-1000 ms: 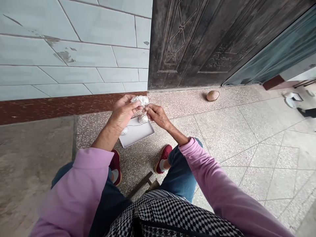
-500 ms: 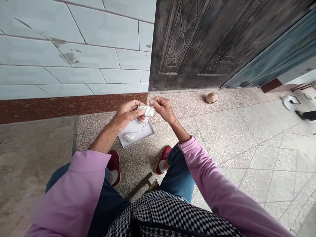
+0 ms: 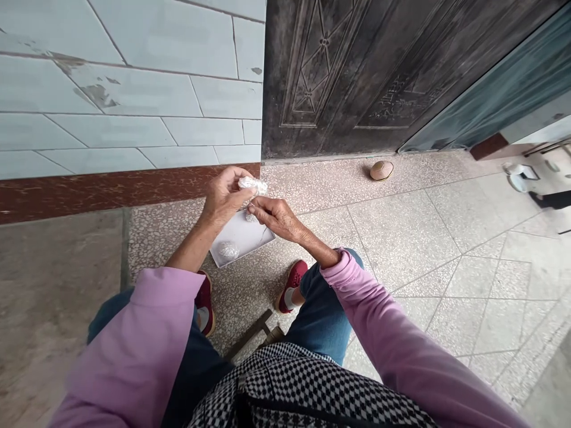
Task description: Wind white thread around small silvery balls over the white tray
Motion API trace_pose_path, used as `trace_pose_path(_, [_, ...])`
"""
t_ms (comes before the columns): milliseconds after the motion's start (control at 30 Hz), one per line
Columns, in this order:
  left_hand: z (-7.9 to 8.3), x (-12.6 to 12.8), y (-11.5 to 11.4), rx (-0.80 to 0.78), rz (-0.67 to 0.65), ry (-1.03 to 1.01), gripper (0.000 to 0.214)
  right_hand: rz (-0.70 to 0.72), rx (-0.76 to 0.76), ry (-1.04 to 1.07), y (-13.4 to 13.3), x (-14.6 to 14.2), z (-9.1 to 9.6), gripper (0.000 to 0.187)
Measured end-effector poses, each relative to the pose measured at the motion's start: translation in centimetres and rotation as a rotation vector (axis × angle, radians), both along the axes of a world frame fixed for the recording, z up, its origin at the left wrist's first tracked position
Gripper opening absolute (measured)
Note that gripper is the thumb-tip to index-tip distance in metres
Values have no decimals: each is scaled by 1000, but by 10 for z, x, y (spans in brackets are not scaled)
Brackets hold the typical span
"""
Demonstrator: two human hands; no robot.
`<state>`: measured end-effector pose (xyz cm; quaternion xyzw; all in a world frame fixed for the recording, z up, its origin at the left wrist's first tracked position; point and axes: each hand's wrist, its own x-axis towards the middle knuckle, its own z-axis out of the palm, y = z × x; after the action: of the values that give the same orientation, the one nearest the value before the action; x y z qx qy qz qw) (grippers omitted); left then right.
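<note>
My left hand point(image 3: 225, 199) is closed round a small white, shiny, crinkled bundle point(image 3: 253, 185), thumb on its near side. Just below the bundle, my right hand point(image 3: 277, 218) makes a pinch; what lies between its fingertips is too small to make out. Beneath both hands a shallow white tray point(image 3: 243, 241) rests on the floor. A round, whitish crinkled ball point(image 3: 229, 250) sits at its near left. Another whitish lump point(image 3: 251, 217) shows partly behind my right fingers. Part of a thin dark thread point(image 3: 263, 233) lies in the tray.
A tiled wall point(image 3: 134, 89) and a dark carved door point(image 3: 348, 77) stand ahead. On the speckled floor by the door lies a pinkish rounded object point(image 3: 382, 170). My red shoes point(image 3: 292, 285) flank the tray, and a wooden stool part point(image 3: 254, 336) shows between my legs.
My right hand has moved down and left, from the bundle's upper right to just below it. The bundle has turned and risen slightly in my left hand. The view has shifted slightly.
</note>
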<state>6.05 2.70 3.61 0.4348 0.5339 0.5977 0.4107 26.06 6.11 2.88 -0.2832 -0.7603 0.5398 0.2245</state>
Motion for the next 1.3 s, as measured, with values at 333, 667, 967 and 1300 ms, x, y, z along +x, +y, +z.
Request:
trace_pose_path(333, [3, 2, -11, -118, -301, -160, 46, -323, 14, 115, 38, 13, 14, 63])
trace_pose_path(667, [-8, 7, -14, -135, -175, -388, 55, -322, -72, 203, 42, -2, -2, 76])
trace_pose_path(967, [-5, 1, -14, -47, -132, -417, 56, -233, -36, 150, 25, -9, -16, 71])
trace_pose_path(1300, [-2, -19, -10, -44, -10, 28, 49, -133, 42, 65, 19, -6, 6, 57])
